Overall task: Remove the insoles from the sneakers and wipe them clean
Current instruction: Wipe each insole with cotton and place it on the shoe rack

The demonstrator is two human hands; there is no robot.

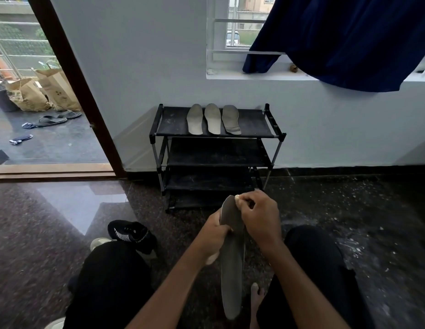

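A: Your main risk is the insole (232, 257) buckling. You hold it in the air in front of the shoe rack (173, 122). Your left hand (215, 230) grips it only at its upper middle, fingers curled round the edge, so the long lower part hangs unsupported towards the floor.

B: Agreed. Press hard at the top end and it will likely fold or twist out of that grip. A wiped face landing on the speckled floor would need doing again.

A: Watch the pale wad (237, 198) too. Your right hand (259, 214) pinches it with curled fingers against the insole's tip, the end nearest the rack. I cannot tell if it is cloth or tissue. It looks small, so it could slip out as you rub.

B: So the insole stands roughly upright between your two hands. Its left edge is inside your left hand and its tip is under your right hand.

A: Three other insoles (212, 118) lie side by side on the rack's top shelf, well apart from your hands. Set this one down carelessly there and you could knock them off the front edge.

B: The black sneaker (130, 233) lies on the floor in front of the rack, off to its left, so mind it if you shift
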